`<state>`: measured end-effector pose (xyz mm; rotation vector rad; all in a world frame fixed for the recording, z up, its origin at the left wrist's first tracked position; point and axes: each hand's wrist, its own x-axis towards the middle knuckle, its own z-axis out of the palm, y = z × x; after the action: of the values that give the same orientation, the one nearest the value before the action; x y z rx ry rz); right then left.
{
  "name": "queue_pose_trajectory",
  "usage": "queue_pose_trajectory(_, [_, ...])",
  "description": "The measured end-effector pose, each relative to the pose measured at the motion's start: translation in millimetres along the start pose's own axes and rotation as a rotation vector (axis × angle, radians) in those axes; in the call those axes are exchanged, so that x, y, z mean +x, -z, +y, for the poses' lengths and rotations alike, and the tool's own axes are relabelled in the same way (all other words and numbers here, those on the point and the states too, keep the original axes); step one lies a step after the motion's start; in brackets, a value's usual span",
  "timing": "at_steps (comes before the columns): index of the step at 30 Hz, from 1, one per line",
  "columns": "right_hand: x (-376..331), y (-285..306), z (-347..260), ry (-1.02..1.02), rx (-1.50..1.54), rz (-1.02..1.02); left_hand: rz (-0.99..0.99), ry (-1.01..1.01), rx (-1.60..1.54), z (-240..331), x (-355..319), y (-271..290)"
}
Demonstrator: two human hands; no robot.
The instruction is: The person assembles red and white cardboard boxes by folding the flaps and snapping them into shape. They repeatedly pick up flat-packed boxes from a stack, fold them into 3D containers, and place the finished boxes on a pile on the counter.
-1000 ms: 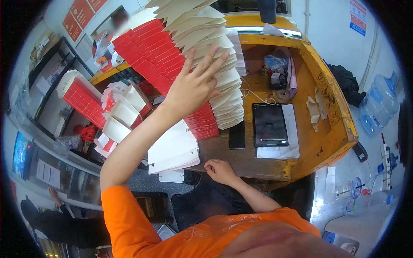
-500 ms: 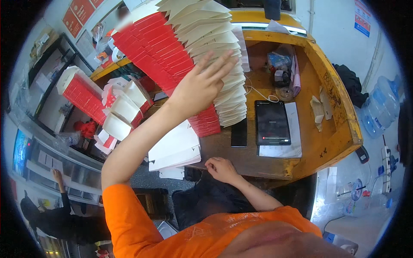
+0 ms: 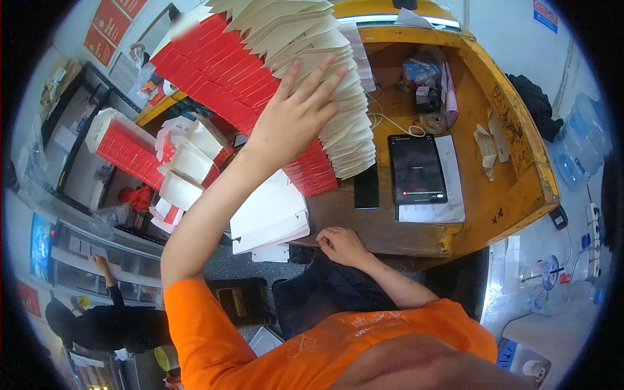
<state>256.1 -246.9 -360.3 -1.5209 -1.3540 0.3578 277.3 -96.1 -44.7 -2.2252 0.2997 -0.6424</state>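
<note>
A tall stack of nested red-and-cream paper food boxes (image 3: 224, 78) leans on the brown tabletop, rising toward the upper left. My left hand (image 3: 296, 120) lies across its near side, fingers spread over the cream flaps (image 3: 344, 123) and nothing gripped. At the front edge of the table rests my right hand (image 3: 341, 246), its fingers curled in with nothing visible in them. Between my left forearm and the stack's foot sits a pile of flat white card blanks (image 3: 270, 218). Where the stack continues beyond the upper edge of the picture, it cannot be seen.
A tablet (image 3: 419, 169) lies on papers right of the stack, beside a dark phone (image 3: 366, 187). Yellow raised wooden sides (image 3: 520, 130) border the table. More red boxes (image 3: 130, 146) and opened white-lined boxes (image 3: 182, 188) stand left. A person in black (image 3: 104, 325) is at the lower left.
My left hand has shifted slightly left along the stack, its fingers spreading wider. The whole view has tilted a little. My right hand stays by the table edge.
</note>
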Motion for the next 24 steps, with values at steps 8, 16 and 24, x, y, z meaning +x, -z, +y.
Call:
queue_pose_trajectory(8, [-1, -1, 6, 0.002, -0.022, 0.003, -0.053, -0.055, 0.006, 16, -5, -5])
queue_pose_trajectory(16, [-1, -1, 7, -0.035, -0.001, -0.014, 0.006, -0.024, 0.034, 25, -6, -16])
queue_pose_trajectory(24, [-3, -1, 14, -0.028, -0.015, 0.004, -0.020, -0.067, 0.147, 46, -15, -36])
